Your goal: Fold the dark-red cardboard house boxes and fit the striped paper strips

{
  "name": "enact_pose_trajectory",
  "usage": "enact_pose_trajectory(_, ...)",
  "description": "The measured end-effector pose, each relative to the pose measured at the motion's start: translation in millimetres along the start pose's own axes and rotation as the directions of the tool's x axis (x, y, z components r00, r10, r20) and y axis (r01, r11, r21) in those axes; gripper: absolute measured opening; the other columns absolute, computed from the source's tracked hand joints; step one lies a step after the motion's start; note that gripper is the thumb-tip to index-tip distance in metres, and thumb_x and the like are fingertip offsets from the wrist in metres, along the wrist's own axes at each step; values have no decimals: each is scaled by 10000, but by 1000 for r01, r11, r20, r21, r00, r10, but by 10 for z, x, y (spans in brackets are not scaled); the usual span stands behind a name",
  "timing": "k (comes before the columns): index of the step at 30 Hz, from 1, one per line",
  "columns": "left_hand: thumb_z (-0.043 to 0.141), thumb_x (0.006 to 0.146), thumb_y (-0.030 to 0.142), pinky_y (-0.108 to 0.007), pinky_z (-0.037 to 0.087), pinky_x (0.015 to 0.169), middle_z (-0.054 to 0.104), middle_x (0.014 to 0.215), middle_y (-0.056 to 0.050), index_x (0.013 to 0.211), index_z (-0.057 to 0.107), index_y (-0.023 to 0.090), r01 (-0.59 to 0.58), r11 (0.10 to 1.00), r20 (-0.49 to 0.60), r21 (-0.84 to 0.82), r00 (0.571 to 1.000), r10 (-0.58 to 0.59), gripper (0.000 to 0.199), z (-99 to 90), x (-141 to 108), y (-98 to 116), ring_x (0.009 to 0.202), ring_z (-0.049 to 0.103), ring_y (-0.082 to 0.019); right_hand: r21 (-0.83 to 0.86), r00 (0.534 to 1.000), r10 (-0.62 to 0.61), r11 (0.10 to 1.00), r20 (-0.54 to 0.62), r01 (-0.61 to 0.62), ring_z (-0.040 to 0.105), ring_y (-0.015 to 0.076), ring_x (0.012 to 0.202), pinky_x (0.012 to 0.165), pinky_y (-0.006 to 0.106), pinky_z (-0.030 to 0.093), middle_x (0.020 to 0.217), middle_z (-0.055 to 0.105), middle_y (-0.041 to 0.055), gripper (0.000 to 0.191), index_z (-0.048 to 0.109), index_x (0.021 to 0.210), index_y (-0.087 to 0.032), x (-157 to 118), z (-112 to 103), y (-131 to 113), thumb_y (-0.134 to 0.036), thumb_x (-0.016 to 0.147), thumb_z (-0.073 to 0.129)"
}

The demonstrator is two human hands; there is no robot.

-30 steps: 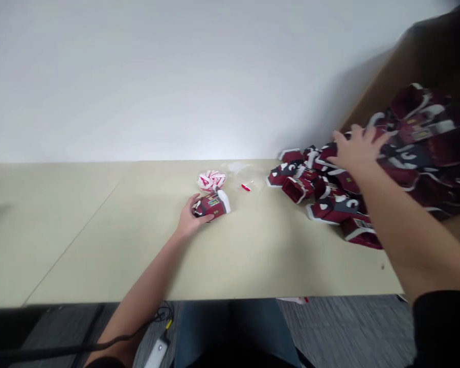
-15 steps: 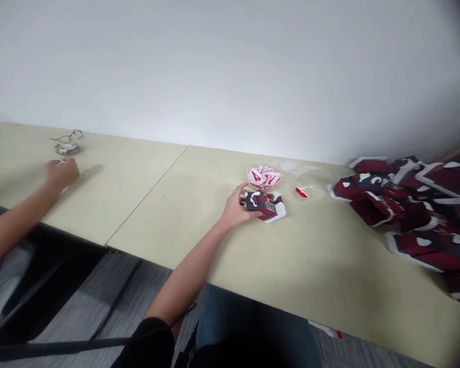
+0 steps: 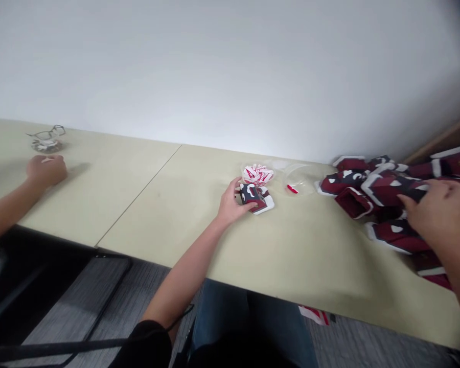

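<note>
One co-worker's hand [image 3: 46, 171] lies near one pair of eyeglasses [image 3: 46, 133] on the table [image 3: 168, 220]. My left hand [image 3: 233, 202] has its fingers curled around one maroon printed carton [image 3: 251, 198], just beside one red-and-white paper bundle [image 3: 257, 174] and one clear plastic dome [image 3: 296, 180]. My right hand [image 3: 437, 209], fingers spread, presses on a pile of maroon cartons [image 3: 352, 191], too many to count.

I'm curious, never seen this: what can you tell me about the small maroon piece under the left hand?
This small maroon piece looks like folded printed card, with dark navy and white patches. It rests on the pale table, beside a crumpled red-and-white wad. The fingers of the left hand curl over it.
</note>
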State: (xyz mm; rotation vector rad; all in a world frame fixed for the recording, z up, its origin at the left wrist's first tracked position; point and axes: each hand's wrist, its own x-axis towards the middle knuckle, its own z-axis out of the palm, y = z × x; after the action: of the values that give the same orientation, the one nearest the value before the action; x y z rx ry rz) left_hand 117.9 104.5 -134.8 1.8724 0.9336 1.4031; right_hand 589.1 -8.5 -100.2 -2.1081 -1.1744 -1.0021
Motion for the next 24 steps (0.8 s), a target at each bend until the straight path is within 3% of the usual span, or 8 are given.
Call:
enact_pose_trajectory(5,858,638,388,-413,513,926,579,1335,-133,1418,390,238,-78,997,-11,24,997,78,922,3,1,-43,1149,617,-282,-143,1000,-11,990,16,13,373,363,1158,718,420,285,1271,441,298,530,470,1349,-111,-63,-95,-101,-441,939,533)
enact_pose_trajectory(9,835,671,433,-406,516,921,554,1386,-147,1420,392,243,-106,994,13,30,994,106,891,-6,2,-28,1169,617,-290,-218,997,69,974,43,-58,408,381,1128,730,431,292,1270,478,281,539,554,1263,-153,-88,-87,-6,-416,815,700)
enact_pose_trajectory(15,789,730,426,-404,516,918,547,1400,-153,1404,436,227,-130,991,44,38,991,128,786,-7,0,-16,1178,609,-287,-128,993,116,985,26,-112,458,436,1103,781,506,320,1205,559,280,569,606,1208,-221,-296,-64,48,-393,691,771)
enact_pose_trajectory(20,778,746,432,-399,512,919,571,1372,-132,1375,480,230,-155,985,9,78,988,154,725,0,-14,-29,1178,597,-275,-76,997,29,997,-67,-34,422,440,1183,906,565,323,1276,540,269,539,601,1209,-183,-442,-302,-326,-392,726,716)
enact_pose_trajectory(24,766,759,452,-400,502,924,569,1371,-128,1366,490,226,-164,975,-17,148,986,169,703,-1,-19,-45,1196,577,-281,69,994,-107,992,12,106,400,390,1246,1004,524,328,1358,512,196,519,595,1222,-167,-487,-514,-881,-455,794,654)
